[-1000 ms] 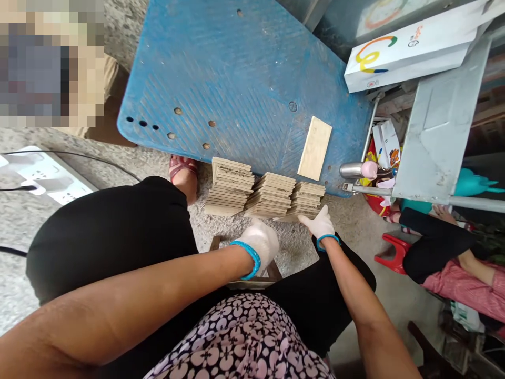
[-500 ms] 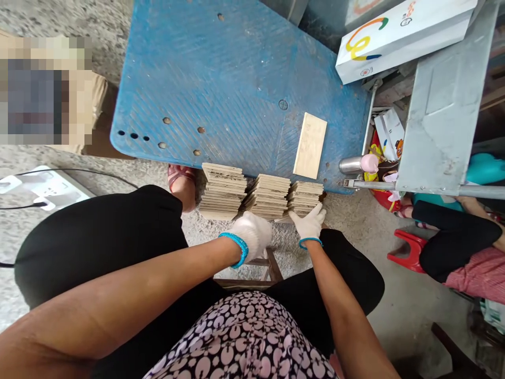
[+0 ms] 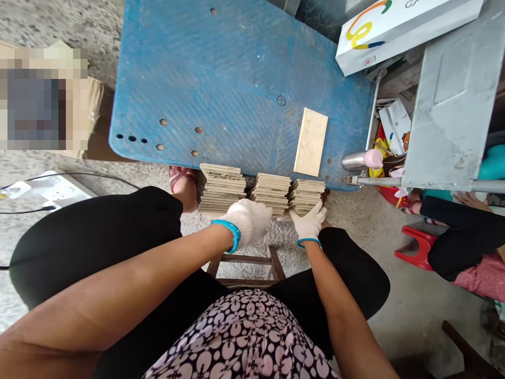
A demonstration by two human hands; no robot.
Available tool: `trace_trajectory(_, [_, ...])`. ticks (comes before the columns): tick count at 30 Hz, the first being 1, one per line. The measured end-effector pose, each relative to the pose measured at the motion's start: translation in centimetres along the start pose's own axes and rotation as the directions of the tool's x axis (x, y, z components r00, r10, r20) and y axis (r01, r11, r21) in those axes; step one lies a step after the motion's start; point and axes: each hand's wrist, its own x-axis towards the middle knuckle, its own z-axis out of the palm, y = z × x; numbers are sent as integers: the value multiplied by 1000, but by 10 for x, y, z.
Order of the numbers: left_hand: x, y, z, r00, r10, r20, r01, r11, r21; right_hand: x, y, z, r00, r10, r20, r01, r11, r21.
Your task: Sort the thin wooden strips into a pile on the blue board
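Note:
Three stacks of thin tan wooden pieces (image 3: pixel 270 192) stand on the ground against the near edge of a blue board (image 3: pixel 221 79). My left hand (image 3: pixel 248 221), in a white glove, curls over the front of the middle stack. My right hand (image 3: pixel 310 221), also gloved, rests with fingers stretched out against the right stack (image 3: pixel 306 196). A single tan piece (image 3: pixel 311 141) lies flat on the blue board, to the right. Whether either hand grips a piece is hidden by the gloves.
A white box (image 3: pixel 398 29) and a grey metal frame (image 3: pixel 450 105) stand at the right, with a metal bottle (image 3: pixel 361 160) below. Another person sits at the right by a red stool (image 3: pixel 414 247). A white power strip (image 3: pixel 51 189) lies left. A wooden stool (image 3: pixel 244 268) is under me.
Both hands have moved a little forward, closer to the stacks. My left hand now covers the front of the middle stack. The camera has shifted slightly.

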Motion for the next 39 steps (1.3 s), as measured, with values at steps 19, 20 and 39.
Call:
trace_trajectory(19, [-5,-11,-7,996,-71,-57,71,997,8,-3,-1,-3,999,35,7,-35,997,74])
trace_trajectory(20, [-5,-10,-7,996,-62,-66,62,998,4,-3,-1,-3,999,34,4,-34,996,79])
trace_trajectory(39, [5,12,8,966,171,-196,-173,985,7,-62,15,-139,999,32,-3,-32,997,65])
